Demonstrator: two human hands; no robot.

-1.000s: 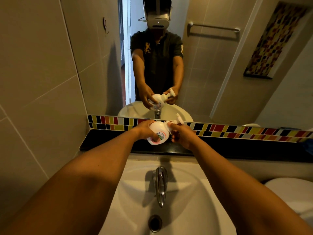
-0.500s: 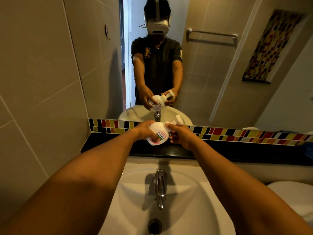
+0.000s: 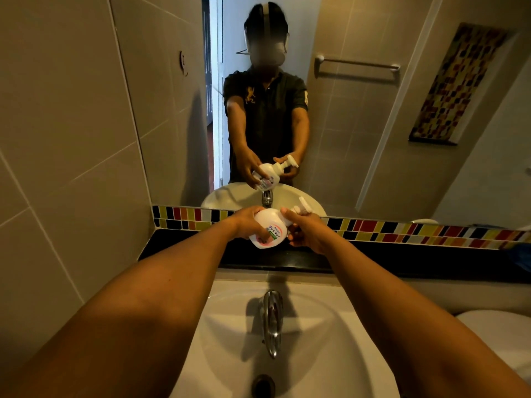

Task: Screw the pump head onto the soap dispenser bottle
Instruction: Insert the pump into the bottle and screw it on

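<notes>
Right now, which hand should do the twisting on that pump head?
The right hand: it already sits at the pump head, at the neck. The left hand wraps the tilted soap dispenser bottle, so it is better placed to steady it.

- Dim, warm yellowish light, brightest on the white sink (image 3: 330, 326).
- The tap (image 3: 273, 320) throws a soft shadow to its left on the basin.
- Forearms at the bottom corners fall into deep shade.
- Wide-angle lens bends wall tiles (image 3: 57, 139) at the edges.
- Mirror (image 3: 359, 124) reflection slightly soft.
</notes>
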